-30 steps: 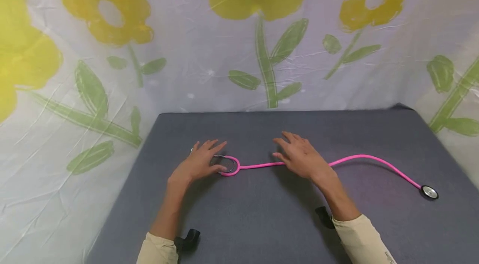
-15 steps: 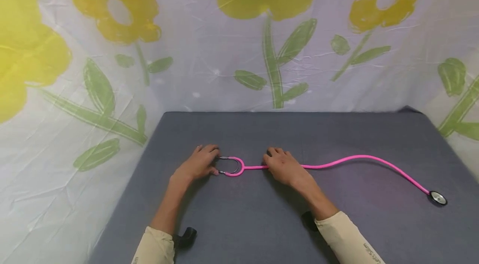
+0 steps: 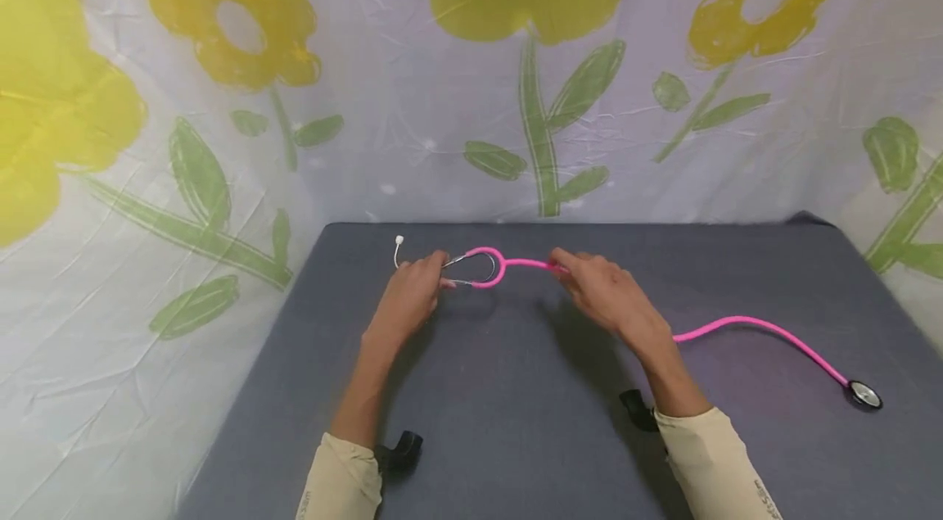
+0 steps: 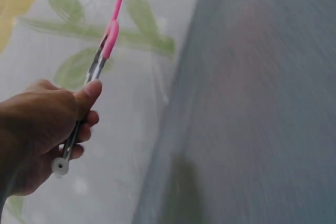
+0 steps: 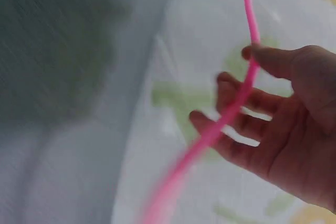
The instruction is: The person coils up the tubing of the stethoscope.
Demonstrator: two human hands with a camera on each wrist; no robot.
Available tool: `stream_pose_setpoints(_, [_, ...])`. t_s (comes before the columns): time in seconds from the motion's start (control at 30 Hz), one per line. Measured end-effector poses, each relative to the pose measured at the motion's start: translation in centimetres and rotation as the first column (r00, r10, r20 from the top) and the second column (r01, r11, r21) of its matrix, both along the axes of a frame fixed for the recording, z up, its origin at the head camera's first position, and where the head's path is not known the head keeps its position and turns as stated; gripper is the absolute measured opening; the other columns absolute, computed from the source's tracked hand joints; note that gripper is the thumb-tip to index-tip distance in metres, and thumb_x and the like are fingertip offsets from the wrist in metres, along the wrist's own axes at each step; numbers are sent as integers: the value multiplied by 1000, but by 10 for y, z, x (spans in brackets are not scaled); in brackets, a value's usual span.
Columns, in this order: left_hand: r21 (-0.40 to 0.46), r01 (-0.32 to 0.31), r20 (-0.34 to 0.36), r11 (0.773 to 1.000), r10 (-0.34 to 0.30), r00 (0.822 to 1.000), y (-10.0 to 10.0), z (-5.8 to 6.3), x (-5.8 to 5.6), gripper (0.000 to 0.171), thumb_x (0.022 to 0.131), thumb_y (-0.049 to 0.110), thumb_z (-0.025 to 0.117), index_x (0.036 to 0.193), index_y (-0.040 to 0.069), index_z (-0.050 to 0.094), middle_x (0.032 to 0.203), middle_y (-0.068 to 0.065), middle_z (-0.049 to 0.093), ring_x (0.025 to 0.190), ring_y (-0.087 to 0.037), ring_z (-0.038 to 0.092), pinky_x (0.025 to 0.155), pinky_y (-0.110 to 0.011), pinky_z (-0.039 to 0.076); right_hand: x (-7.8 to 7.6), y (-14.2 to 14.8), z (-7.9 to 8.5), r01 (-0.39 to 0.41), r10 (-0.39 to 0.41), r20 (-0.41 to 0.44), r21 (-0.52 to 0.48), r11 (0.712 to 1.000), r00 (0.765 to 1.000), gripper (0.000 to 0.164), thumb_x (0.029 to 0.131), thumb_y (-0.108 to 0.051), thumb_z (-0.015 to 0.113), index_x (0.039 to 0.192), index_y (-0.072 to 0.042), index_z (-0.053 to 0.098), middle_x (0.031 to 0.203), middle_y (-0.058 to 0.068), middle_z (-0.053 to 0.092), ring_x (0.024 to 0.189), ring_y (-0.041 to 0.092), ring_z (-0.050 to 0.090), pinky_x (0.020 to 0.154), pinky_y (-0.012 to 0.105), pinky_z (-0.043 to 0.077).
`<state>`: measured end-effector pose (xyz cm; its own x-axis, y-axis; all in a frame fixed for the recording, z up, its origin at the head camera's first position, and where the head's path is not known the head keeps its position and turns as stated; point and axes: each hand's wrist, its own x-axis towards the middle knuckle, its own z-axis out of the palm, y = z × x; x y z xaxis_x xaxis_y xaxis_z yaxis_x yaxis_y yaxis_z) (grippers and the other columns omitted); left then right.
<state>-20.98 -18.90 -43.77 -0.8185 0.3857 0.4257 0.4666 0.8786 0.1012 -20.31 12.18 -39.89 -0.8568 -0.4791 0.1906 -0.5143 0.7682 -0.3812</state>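
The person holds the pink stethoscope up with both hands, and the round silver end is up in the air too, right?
Not quite. Both hands, left hand and right hand, do hold the pink stethoscope up, but its round silver end lies on the grey table, as the head view shows.

The right hand [image 5: 286,124] holds pink tubing [image 5: 231,114] across its fingers [image 5: 231,98].

We find ourselves at what looks like a makeshift recording corner in a home rather than a clinic or workshop: a crinkled white cloth backdrop [image 3: 412,135], printed with big yellow flowers and green leaves, hangs close behind and around the sides. It hides whatever room lies beyond. In front of us sits a plain grey counter [image 3: 516,422] with a soft, matte cover, and the only tool we see on it is a pink stethoscope [image 3: 737,327].
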Motion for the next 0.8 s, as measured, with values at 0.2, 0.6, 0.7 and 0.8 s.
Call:
stream_pose_setpoints(0.2, [116,-23,-28,993,27,999,52,29,-21,26,97,17,72,115,-1,65,98,-15,76,89,-35,75,81,-51,56,-20,40,25,85,-104,-97,-184,979,990,32,105,-7,59,136,-1,55,90,13,65,70,21,55,64,33,44])
stream_pose_setpoints(0.6, [181,64,-158,981,-35,987,111,54,-48,26,96,5,73,121,1,70,114,-12,78,103,-27,77,85,-41,60,-24,104,31,143,-228,-267,-304,942,936,30,92,7,72,119,4,59,100,24,72,83,33,70,71,45,59])
stream_pose_setpoints(0.7, [157,55,-199,986,-23,980,114,54,-52,27,95,11,75,121,3,70,112,-11,79,99,-26,77,78,-41,59,-22,110,33,144,-233,-296,-292,945,926,30,90,9,72,117,4,60,98,24,73,82,35,72,72,39,58])
stream_pose_setpoints(0.8, [140,42,-216,989,-11,976,117,53,-56,30,95,17,76,122,4,71,111,-10,79,96,-26,77,74,-40,58,-17,112,38,157,-256,-347,-290,944,902,26,91,10,72,114,4,64,101,22,72,87,36,73,74,29,54])
